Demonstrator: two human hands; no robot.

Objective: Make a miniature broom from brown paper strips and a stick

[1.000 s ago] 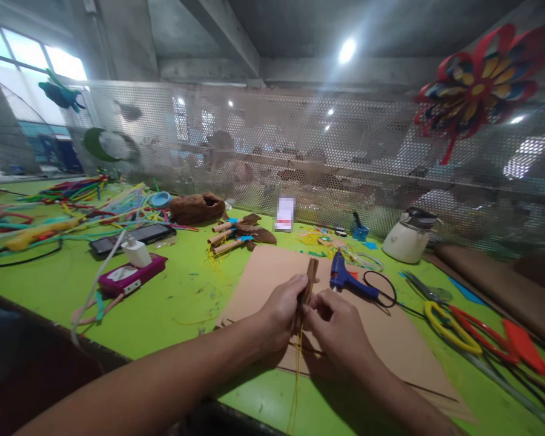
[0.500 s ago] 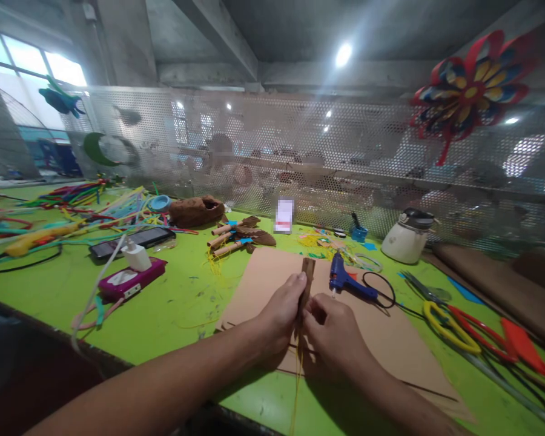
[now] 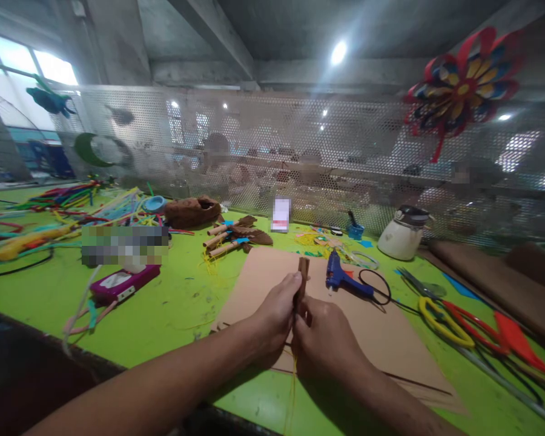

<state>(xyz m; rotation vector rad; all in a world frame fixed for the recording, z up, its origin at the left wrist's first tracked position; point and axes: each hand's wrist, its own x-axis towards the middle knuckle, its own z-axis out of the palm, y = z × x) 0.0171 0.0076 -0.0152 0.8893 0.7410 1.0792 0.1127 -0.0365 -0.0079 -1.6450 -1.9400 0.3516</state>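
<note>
My left hand (image 3: pixel 272 312) grips a small upright brown stick-like piece (image 3: pixel 302 274) with closed fingers. My right hand (image 3: pixel 323 339) is closed against its lower part, pinching it from the right. A thin yellow string (image 3: pixel 293 387) hangs down from between both hands. Both hands hover over a brown cardboard sheet (image 3: pixel 272 272) that lies on the green table (image 3: pixel 181 297).
A blue glue gun (image 3: pixel 340 278) lies just beyond my hands. Scissors (image 3: pixel 440 309) and red and yellow strips lie to the right, a white pot (image 3: pixel 402 239) behind. Finished brown pieces (image 3: pixel 231 236), a pink box (image 3: pixel 120 281) and coloured strips fill the left. A perforated metal screen backs the table.
My two hands have drawn closer together around the brown piece and shifted slightly left and down. The view has drifted a little.
</note>
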